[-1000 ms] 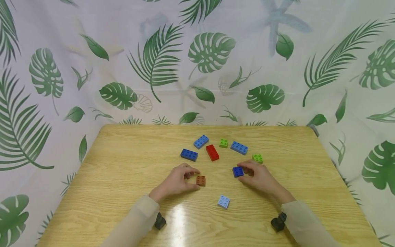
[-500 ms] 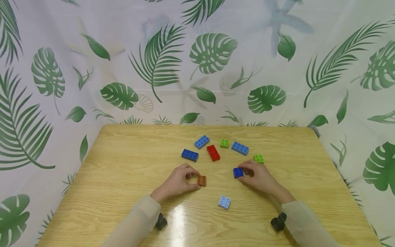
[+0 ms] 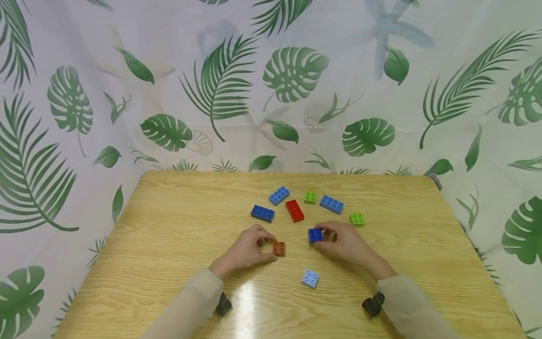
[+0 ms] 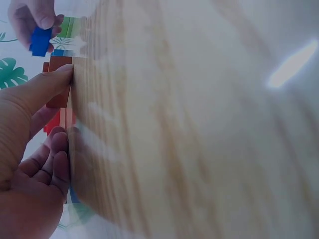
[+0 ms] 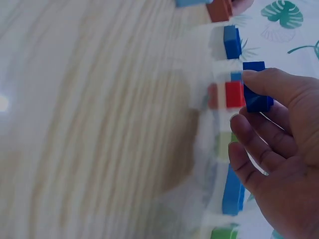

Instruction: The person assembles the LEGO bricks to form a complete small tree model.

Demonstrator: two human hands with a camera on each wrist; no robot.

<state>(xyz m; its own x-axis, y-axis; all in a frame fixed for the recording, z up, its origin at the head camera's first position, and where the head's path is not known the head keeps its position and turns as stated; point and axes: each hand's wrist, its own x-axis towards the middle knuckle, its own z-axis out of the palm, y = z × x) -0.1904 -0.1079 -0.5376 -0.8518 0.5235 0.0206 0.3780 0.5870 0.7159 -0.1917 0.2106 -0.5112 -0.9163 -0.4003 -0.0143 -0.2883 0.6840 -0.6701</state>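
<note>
My left hand pinches a brown toy building brick between thumb and finger. In the left wrist view this brown brick sits down on the tabletop. To the right, my right hand grips a dark blue square brick by its sides. The right wrist view shows the dark blue brick raised off the table, thumb on its near face and the other fingers loosely bent below. A short gap separates the two held bricks. Nearer the body, a light blue square brick lies studs up.
Behind the hands lie a blue long brick, a lighter blue one, a red brick, a small green brick and another long blue brick. A second green brick is just beyond the right hand. Leaf-patterned cloth borders the wooden table.
My right hand has lifted the dark blue brick and carried it left, toward the brown one. The left hand keeps its hold on the brown brick; the view has shifted slightly.
</note>
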